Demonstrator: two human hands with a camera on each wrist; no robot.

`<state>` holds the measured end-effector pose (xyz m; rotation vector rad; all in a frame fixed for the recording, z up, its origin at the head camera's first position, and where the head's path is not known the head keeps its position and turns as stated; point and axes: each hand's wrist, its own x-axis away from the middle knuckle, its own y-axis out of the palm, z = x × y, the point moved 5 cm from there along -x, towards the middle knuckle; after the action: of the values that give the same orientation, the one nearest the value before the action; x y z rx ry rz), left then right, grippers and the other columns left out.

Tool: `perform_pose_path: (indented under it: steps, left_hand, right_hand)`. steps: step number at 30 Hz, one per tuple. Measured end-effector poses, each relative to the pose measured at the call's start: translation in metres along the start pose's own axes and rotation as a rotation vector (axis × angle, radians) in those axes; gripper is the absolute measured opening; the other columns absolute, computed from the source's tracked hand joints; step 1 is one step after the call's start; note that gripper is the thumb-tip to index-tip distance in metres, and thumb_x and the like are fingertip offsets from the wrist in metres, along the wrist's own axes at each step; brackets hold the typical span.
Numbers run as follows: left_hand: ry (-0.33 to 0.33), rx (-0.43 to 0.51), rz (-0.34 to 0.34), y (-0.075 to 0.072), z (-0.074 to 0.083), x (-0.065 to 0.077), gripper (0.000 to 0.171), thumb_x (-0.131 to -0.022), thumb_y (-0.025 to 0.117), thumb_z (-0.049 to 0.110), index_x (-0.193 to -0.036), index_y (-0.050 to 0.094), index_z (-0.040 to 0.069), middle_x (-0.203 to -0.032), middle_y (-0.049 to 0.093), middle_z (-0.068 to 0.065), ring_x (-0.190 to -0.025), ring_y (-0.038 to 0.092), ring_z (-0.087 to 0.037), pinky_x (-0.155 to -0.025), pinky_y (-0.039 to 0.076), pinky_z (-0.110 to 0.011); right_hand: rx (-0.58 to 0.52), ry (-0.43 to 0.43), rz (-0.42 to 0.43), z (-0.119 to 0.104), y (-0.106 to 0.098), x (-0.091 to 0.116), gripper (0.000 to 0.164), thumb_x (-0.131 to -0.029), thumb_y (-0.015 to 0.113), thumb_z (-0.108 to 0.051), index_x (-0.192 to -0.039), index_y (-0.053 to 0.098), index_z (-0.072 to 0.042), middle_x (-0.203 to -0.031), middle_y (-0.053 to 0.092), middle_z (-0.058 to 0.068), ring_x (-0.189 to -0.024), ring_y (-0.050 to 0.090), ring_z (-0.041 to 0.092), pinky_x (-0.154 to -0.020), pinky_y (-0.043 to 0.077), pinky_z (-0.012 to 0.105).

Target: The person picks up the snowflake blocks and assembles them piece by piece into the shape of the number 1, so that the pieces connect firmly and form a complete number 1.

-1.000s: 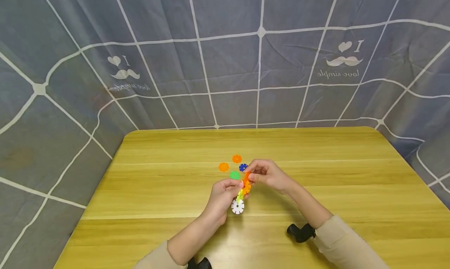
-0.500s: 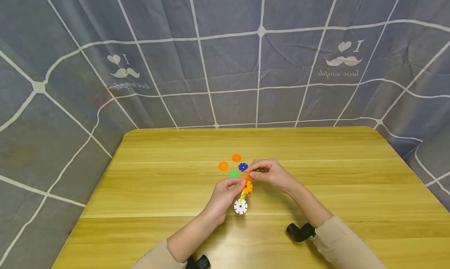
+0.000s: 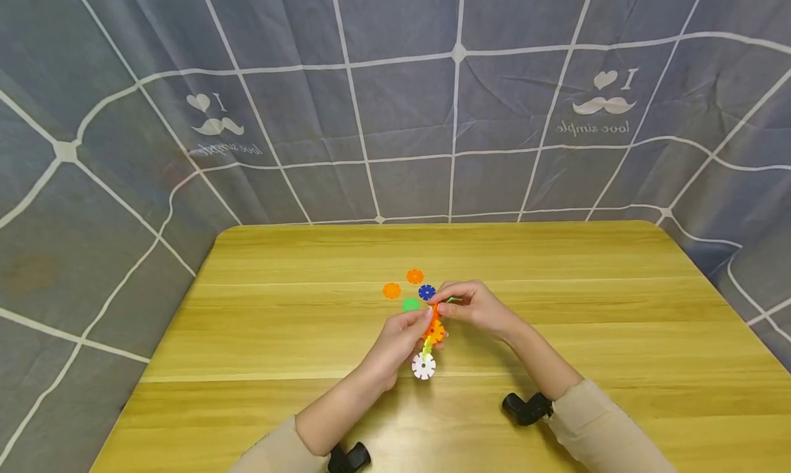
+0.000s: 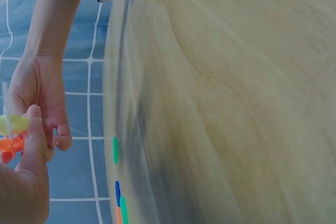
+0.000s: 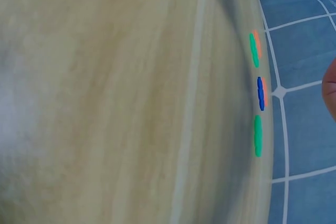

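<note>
In the head view my left hand (image 3: 395,339) grips a short chain of notched plastic discs, the snowflake-shaped interlocking kind. A white disc (image 3: 423,366) hangs at its near end, then a yellow-green disc (image 3: 428,347) and a yellow-orange disc (image 3: 437,331). At the far end, a red-orange disc (image 3: 435,311) stands edge-on, pinched between thumb and fingers of my right hand (image 3: 472,309). Fingers cover part of these discs. From the left wrist side, the yellow-green disc (image 4: 13,124) shows above an orange disc (image 4: 11,145), with both hands close around them.
Loose discs lie on the wooden table (image 3: 278,322) just beyond the hands: two orange ones (image 3: 392,291), a blue one (image 3: 427,292) and a green one (image 3: 410,305). Another green disc (image 3: 454,299) is partly hidden behind the right hand. A grey curtain (image 3: 408,116) hangs behind the table.
The chain has shifted slightly to the right, its white disc along with it. My left fingers have moved up closer to the right fingertips at the red-orange disc.
</note>
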<state>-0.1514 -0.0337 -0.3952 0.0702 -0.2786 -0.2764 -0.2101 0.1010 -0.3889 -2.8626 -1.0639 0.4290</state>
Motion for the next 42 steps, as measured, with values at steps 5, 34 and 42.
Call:
perform_pose_path:
  steps: [5, 34, 42]
  left_hand:
    - [-0.006, 0.007, -0.015, 0.001, 0.001, -0.001, 0.043, -0.097, 0.049, 0.032, -0.121, 0.056, -0.004, -0.089, 0.07, -0.007, -0.068, 0.064, -0.007, -0.05, 0.036, -0.015]
    - [-0.014, 0.059, 0.039, -0.009, -0.001, -0.004, 0.045, -0.096, 0.053, 0.03, -0.12, 0.056, -0.008, -0.08, 0.061, -0.001, -0.063, 0.063, -0.006, -0.054, 0.047, -0.012]
    - [-0.007, 0.055, 0.037, -0.011, -0.003, -0.004, 0.047, -0.095, 0.055, 0.031, -0.121, 0.055, -0.008, -0.08, 0.061, 0.0, -0.065, 0.063, -0.007, -0.054, 0.046, -0.013]
  right_hand:
    - [0.003, 0.003, -0.009, 0.001, 0.0, -0.001, 0.026, -0.089, 0.061, -0.004, -0.102, 0.06, 0.018, -0.093, 0.065, -0.003, -0.088, 0.058, 0.015, -0.077, 0.051, 0.026]
    - [0.343, 0.51, 0.284, 0.051, -0.056, 0.007, 0.037, -0.075, 0.076, -0.004, -0.106, 0.061, 0.008, -0.08, 0.054, 0.007, -0.07, 0.047, 0.016, -0.058, 0.043, 0.022]
    - [0.639, 0.483, 0.198, 0.05, -0.046, -0.004, 0.032, -0.069, 0.083, -0.012, -0.089, 0.061, -0.001, -0.066, 0.044, 0.002, -0.059, 0.039, 0.015, -0.055, 0.034, 0.027]
